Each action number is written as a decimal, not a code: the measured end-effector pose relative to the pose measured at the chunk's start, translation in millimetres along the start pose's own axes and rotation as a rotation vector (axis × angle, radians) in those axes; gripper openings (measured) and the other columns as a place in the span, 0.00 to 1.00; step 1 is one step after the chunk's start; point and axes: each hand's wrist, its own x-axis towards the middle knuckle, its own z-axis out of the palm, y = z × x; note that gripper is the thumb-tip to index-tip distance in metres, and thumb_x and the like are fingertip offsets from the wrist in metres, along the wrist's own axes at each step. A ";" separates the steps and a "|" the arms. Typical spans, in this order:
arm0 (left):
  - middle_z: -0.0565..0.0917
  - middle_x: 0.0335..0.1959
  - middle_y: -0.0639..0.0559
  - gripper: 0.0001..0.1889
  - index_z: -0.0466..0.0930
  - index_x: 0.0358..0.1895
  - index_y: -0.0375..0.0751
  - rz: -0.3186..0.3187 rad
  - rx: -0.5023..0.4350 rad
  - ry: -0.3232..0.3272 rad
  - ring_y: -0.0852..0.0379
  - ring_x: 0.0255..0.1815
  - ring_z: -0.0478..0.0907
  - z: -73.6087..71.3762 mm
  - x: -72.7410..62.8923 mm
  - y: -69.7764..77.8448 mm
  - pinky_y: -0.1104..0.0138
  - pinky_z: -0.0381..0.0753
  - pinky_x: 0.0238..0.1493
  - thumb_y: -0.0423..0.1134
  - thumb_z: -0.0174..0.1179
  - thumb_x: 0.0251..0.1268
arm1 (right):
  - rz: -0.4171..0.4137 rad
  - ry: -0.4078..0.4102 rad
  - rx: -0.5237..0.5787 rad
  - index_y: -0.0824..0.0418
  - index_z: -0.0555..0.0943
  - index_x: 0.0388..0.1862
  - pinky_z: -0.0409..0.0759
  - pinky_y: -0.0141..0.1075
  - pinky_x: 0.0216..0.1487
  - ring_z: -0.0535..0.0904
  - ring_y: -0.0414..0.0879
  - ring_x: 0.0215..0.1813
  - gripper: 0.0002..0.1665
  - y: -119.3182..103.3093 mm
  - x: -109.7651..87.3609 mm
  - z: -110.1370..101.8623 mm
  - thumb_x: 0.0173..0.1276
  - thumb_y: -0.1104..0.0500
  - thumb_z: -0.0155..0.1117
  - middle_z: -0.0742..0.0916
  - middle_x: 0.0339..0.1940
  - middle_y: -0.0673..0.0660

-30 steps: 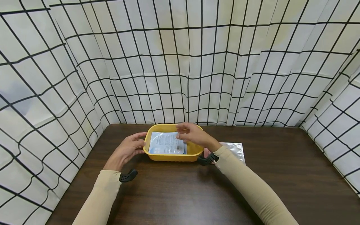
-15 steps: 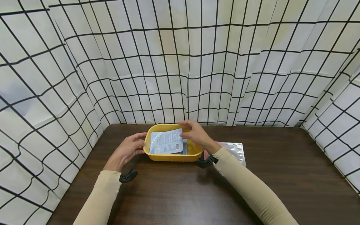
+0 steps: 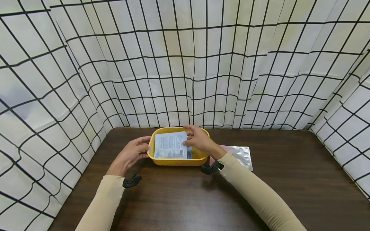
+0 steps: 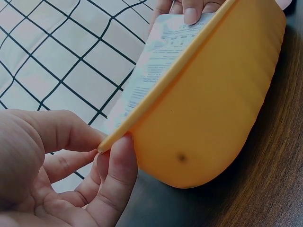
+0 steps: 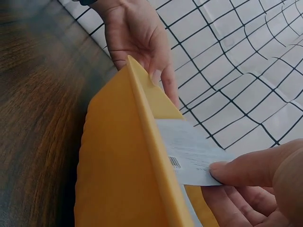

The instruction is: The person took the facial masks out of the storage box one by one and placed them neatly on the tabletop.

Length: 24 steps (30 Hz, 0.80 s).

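Note:
A yellow plastic basket (image 3: 177, 162) stands on the dark wooden table. Thumb and fingers of my left hand (image 3: 133, 153) pinch its left rim, which the left wrist view shows from close by. My right hand (image 3: 199, 138) reaches over the basket's right part and pinches the right edge of a light blue printed packet (image 3: 170, 145) between thumb and fingers. Small print and a barcode cover the packet's upper face in the right wrist view. Beneath it another bluish packet (image 3: 189, 152) shows only a strip; the rest is hidden.
Right of the basket, partly behind my right forearm, lie a silver foil packet (image 3: 243, 156) and something pink (image 3: 212, 158). A white curtain (image 3: 214, 64) with black grid lines hangs behind and at the sides of the table (image 3: 173, 199).
My right hand has come down onto the light blue packet and taken its right edge. The packet's right side has risen and turned slightly. My left hand stays at the rim.

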 end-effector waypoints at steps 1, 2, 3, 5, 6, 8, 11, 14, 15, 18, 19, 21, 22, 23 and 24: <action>0.76 0.54 0.39 0.32 0.61 0.78 0.42 -0.002 -0.003 0.001 0.52 0.42 0.80 0.4 0.1 0.1 0.66 0.85 0.42 0.30 0.53 0.72 | -0.003 -0.009 -0.001 0.58 0.67 0.76 0.83 0.43 0.58 0.84 0.49 0.55 0.43 -0.1 -0.2 0.1 0.63 0.70 0.71 0.84 0.61 0.57; 0.77 0.53 0.39 0.32 0.61 0.78 0.42 -0.004 -0.007 0.002 0.52 0.42 0.80 0.8 0.3 0.1 0.66 0.85 0.42 0.30 0.53 0.72 | -0.006 -0.019 -0.002 0.59 0.69 0.74 0.84 0.43 0.56 0.84 0.49 0.53 0.40 -0.2 -0.5 0.2 0.64 0.70 0.71 0.85 0.59 0.57; 0.77 0.53 0.39 0.32 0.61 0.78 0.43 -0.006 -0.007 0.001 0.52 0.41 0.80 0.9 0.6 0.0 0.66 0.85 0.42 0.30 0.53 0.72 | -0.010 -0.029 -0.004 0.60 0.71 0.71 0.85 0.42 0.55 0.85 0.49 0.52 0.37 -0.2 -1.0 0.1 0.64 0.70 0.71 0.86 0.57 0.57; 0.77 0.53 0.39 0.32 0.60 0.78 0.42 0.001 -0.003 -0.007 0.52 0.41 0.79 0.8 0.4 -0.2 0.66 0.85 0.42 0.30 0.53 0.72 | -0.026 -0.054 -0.017 0.60 0.77 0.66 0.86 0.42 0.52 0.85 0.49 0.49 0.31 0.1 -1.5 -0.2 0.64 0.70 0.71 0.87 0.53 0.57; 0.77 0.52 0.40 0.32 0.61 0.78 0.42 -0.002 -0.006 -0.003 0.52 0.41 0.79 0.7 0.5 -0.3 0.66 0.85 0.41 0.29 0.53 0.72 | -0.034 -0.068 -0.027 0.59 0.79 0.63 0.86 0.41 0.50 0.85 0.49 0.48 0.28 0.1 -1.8 -0.4 0.64 0.69 0.71 0.87 0.52 0.56; 0.77 0.51 0.40 0.32 0.62 0.78 0.42 0.000 -0.007 -0.002 0.52 0.41 0.79 0.6 0.2 -0.3 0.66 0.85 0.41 0.29 0.53 0.71 | -0.049 -0.096 -0.063 0.57 0.83 0.58 0.87 0.41 0.47 0.85 0.48 0.46 0.24 0.3 -2.5 -0.8 0.63 0.68 0.72 0.87 0.49 0.55; 0.77 0.50 0.41 0.32 0.61 0.78 0.41 0.014 -0.002 -0.009 0.52 0.41 0.79 -0.4 -1.0 -0.4 0.66 0.85 0.42 0.29 0.52 0.72 | -0.064 -0.140 -0.107 0.56 0.85 0.54 0.87 0.41 0.45 0.84 0.48 0.43 0.20 0.5 -3.3 -1.0 0.64 0.67 0.72 0.88 0.46 0.54; 0.78 0.50 0.41 0.31 0.61 0.78 0.41 0.024 -0.005 -0.011 0.52 0.41 0.80 -0.9 -1.5 -0.7 0.66 0.85 0.41 0.29 0.53 0.72 | -0.066 -0.178 -0.145 0.56 0.86 0.54 0.85 0.40 0.41 0.83 0.47 0.41 0.18 0.6 -4.1 -1.2 0.65 0.66 0.71 0.88 0.45 0.53; 0.78 0.50 0.41 0.31 0.61 0.78 0.41 0.028 -0.004 -0.014 0.52 0.41 0.80 -1.0 -1.5 -0.8 0.67 0.85 0.41 0.29 0.53 0.72 | -0.064 -0.191 -0.147 0.57 0.86 0.54 0.85 0.40 0.41 0.83 0.47 0.41 0.19 0.5 -4.2 -1.2 0.65 0.67 0.71 0.89 0.44 0.53; 0.78 0.49 0.42 0.31 0.62 0.77 0.41 0.030 -0.008 -0.009 0.52 0.40 0.80 -0.5 -1.2 -1.5 0.66 0.85 0.41 0.29 0.53 0.71 | -0.058 -0.223 -0.163 0.58 0.85 0.55 0.85 0.38 0.40 0.83 0.46 0.40 0.20 0.0 -4.8 -1.6 0.64 0.68 0.72 0.89 0.44 0.53; 0.78 0.49 0.42 0.31 0.62 0.77 0.41 0.029 -0.009 -0.008 0.52 0.40 0.80 -0.1 -1.1 -1.6 0.66 0.85 0.41 0.29 0.53 0.71 | -0.056 -0.230 -0.167 0.59 0.85 0.55 0.85 0.38 0.40 0.84 0.47 0.40 0.21 -0.4 -5.2 -1.9 0.63 0.68 0.72 0.89 0.44 0.54; 0.78 0.49 0.42 0.32 0.61 0.78 0.41 0.030 -0.004 -0.012 0.52 0.40 0.80 0.5 -0.9 -1.9 0.66 0.85 0.41 0.30 0.53 0.71 | -0.050 -0.234 -0.166 0.60 0.85 0.56 0.86 0.38 0.40 0.84 0.47 0.40 0.23 -0.6 -5.5 -2.4 0.61 0.69 0.74 0.89 0.44 0.54; 0.78 0.49 0.42 0.32 0.61 0.78 0.41 0.027 -0.006 -0.009 0.52 0.40 0.80 0.8 -0.6 -2.0 0.66 0.85 0.41 0.29 0.53 0.71 | -0.049 -0.231 -0.169 0.60 0.85 0.56 0.86 0.39 0.40 0.84 0.47 0.40 0.23 -0.5 -5.5 -2.7 0.61 0.68 0.74 0.89 0.44 0.54; 0.78 0.49 0.42 0.32 0.62 0.78 0.41 0.026 -0.008 -0.008 0.52 0.40 0.80 1.1 -0.9 -1.8 0.66 0.85 0.41 0.30 0.54 0.71 | -0.047 -0.226 -0.173 0.59 0.85 0.56 0.86 0.39 0.41 0.84 0.47 0.40 0.23 -0.6 -5.6 -2.8 0.60 0.68 0.75 0.89 0.43 0.54; 0.78 0.49 0.42 0.32 0.61 0.78 0.41 0.027 -0.008 -0.010 0.53 0.40 0.80 1.1 -1.1 -1.5 0.66 0.85 0.41 0.30 0.54 0.71 | -0.049 -0.218 -0.177 0.59 0.84 0.56 0.86 0.39 0.41 0.84 0.47 0.41 0.23 -0.5 -5.6 -3.0 0.60 0.67 0.75 0.89 0.43 0.54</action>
